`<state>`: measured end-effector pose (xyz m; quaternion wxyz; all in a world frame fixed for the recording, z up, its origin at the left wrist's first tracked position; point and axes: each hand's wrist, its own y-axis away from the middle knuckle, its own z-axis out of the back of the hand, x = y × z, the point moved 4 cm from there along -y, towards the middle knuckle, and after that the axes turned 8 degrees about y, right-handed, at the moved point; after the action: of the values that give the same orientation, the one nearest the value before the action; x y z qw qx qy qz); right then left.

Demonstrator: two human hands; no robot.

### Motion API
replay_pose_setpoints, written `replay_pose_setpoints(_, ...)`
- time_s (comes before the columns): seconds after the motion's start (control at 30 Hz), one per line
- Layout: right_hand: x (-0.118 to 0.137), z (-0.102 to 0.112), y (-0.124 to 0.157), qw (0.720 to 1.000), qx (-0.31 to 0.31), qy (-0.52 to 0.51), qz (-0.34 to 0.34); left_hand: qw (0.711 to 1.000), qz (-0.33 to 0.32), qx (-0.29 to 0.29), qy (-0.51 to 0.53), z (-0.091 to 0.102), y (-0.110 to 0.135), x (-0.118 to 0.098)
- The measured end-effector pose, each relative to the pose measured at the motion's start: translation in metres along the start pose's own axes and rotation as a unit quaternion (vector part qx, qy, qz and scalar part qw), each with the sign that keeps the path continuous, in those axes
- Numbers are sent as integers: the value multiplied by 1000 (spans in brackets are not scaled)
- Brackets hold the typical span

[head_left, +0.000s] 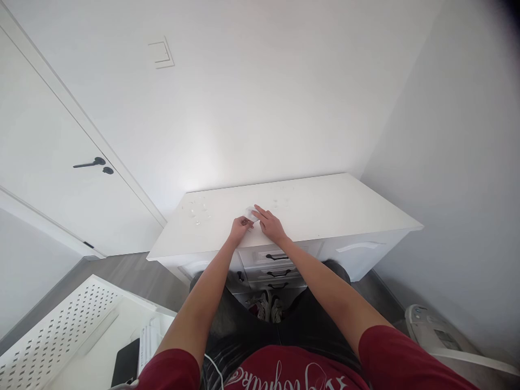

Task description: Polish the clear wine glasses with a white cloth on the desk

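Over the white cabinet top [317,212], both hands meet near the front edge. My left hand [239,229] is closed, its fingers curled in a pinch; whatever sits between the fingertips is too small to make out. My right hand [271,225] holds a small white piece [251,213], thin and soft-looking, with its fingers reaching across it toward the left fingertips. Several small clear pieces [197,222] lie on the left part of the top. More faint clear pieces [275,203] lie behind and to the right of my right hand.
Drawers with black handles [278,272] are below the top, close to my legs. A white door [52,124] stands at left. Behind me on the left is a white perforated unit [60,330] with a black item [125,364]. A pale appliance [436,333] stands at right.
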<state>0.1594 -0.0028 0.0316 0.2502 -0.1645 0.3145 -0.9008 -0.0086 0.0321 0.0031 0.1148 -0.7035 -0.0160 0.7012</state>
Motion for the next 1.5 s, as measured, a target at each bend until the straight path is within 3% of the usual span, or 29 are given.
replay_pose_setpoints(0.1, -5, 1, 1, 998, -14, 13, -55, 1000, 9, 4, 5, -1, -1, 1)
replay_pose_setpoints(0.3, 4, -5, 1, 999, 14, 13, 43, 1000, 7, 11, 5, -2, 1, 1)
replay_pose_setpoints(0.47, -6, 0, 2, 996, -42, 19, -70, 999, 26, 19, 42, -4, 1, 1)
replay_pose_setpoints(0.67, 7, -3, 2, 998, 18, 17, 53, 1000, -14, 2, 26, -2, 5, -9)
replay_pose_setpoints(0.83, -5, -2, 2, 997, -25, 29, -72, 999, 13, 34, 25, -4, 10, -16)
replay_pose_setpoints(1.03, 6, -8, 1, 999, 24, 27, 38, 998, -8, 38, 52, -8, 9, -21)
replay_pose_setpoints(1.27, -1, 3, 1, 999, -11, 22, -45, 998, 19, 53, 40, -7, 10, -17)
replay_pose_setpoints(1.43, 9, 2, 2, 997, 30, 13, 65, 999, -6, 13, 48, -3, 6, -12)
replay_pose_setpoints(1.5, 7, 3, 2, 999, 21, 21, 35, 998, 5, 32, 53, -3, 5, -10)
